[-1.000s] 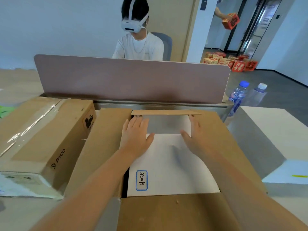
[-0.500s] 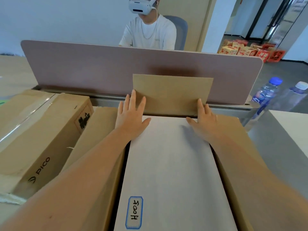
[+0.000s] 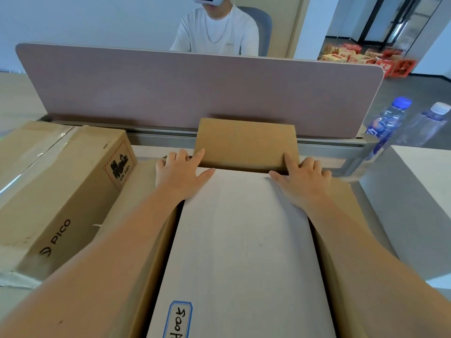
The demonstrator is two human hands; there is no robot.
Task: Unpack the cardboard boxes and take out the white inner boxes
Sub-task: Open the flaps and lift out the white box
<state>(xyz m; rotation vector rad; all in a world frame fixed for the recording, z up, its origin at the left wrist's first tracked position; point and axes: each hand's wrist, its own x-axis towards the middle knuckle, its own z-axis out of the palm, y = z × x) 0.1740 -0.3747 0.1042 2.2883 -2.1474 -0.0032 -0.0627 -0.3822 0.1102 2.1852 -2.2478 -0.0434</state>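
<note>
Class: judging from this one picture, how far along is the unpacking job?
Done: the open box has its far flap raised. In hand: left hand and right hand are at the white box's far corners. Left: lifting it out, and the taped box.

An open cardboard box lies on the counter with the inner box in it. Its far flap stands behind the inner box, before the divider. A sealed box lies to the left. Two bottles stand at right. A person sits behind the divider; crates lie on the floor far right.
</note>
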